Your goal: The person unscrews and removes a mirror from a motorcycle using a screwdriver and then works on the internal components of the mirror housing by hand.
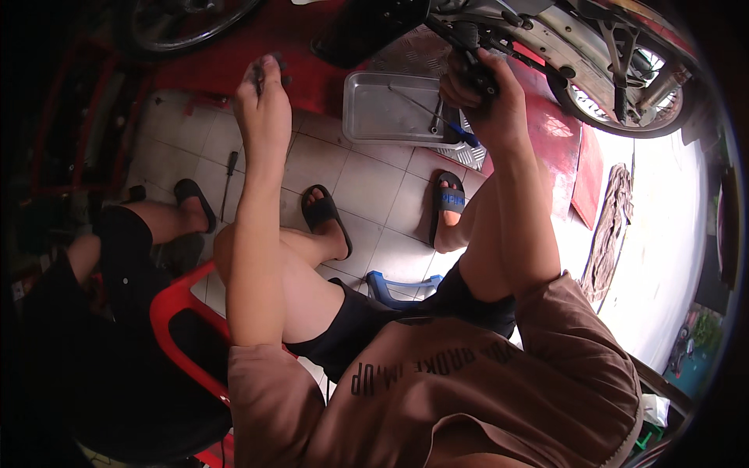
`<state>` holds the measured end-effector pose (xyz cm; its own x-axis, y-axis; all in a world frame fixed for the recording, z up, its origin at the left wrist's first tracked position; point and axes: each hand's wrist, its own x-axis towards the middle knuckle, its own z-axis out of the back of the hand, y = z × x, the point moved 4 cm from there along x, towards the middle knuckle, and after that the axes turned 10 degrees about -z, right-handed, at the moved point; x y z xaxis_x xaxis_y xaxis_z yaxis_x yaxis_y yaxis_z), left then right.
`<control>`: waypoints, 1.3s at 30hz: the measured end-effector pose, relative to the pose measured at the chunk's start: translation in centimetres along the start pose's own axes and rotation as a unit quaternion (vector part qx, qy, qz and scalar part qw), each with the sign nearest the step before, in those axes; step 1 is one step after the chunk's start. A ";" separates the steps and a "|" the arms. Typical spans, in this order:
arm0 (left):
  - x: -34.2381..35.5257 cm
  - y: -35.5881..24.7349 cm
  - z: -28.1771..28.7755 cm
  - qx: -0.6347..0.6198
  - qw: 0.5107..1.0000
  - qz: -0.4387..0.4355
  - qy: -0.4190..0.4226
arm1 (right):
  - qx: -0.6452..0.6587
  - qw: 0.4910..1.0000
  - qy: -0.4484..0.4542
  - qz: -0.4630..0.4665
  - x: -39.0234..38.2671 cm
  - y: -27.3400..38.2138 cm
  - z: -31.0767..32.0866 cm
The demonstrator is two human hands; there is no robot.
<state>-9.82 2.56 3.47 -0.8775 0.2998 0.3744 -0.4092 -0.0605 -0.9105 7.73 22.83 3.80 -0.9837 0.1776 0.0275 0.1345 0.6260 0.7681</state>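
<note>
My left hand (264, 84) is raised in front of the red stand, fingers curled together and smudged dark. Whether something small sits in its fingers I cannot make out. My right hand (499, 97) is closed around a black handle-like object (477, 72) with a rounded end, just below the motorcycle (538, 35). The fingers hide part of that object, so its kind is unclear. Below and left of this hand lies a grey metal tray (359, 129). A blue-handled screwdriver (462, 132) and a chrome wrench (437, 117) rest in it.
A red stand (203, 78) runs under the motorcycle, with a wheel (183, 27) at far left. On the tiled floor lie another screwdriver (230, 168) and a brown rag (610, 226). A blue stool (402, 288) is beneath me. Another person (129, 242) sits left, near a red chair (175, 308).
</note>
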 end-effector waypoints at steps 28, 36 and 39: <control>-1.1 -4.4 -2.7 -0.480 0.839 -0.041 0.253 | -0.215 0.932 -0.182 -0.227 0.5 -4.1 0.0; 2.8 0.0 3.9 -0.454 0.886 0.094 -0.022 | -0.238 0.916 -0.243 -0.211 2.6 -6.2 -1.5; 2.9 0.5 7.7 -0.333 0.930 0.103 -0.115 | -0.229 0.922 -0.213 -0.229 3.9 -7.1 -3.7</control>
<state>-14.54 -3.88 5.46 -0.9816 0.1312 0.1386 -0.0483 0.5316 -0.8456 2.49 16.27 0.79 -0.7759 0.3171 -0.5454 -0.4433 0.3410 0.8290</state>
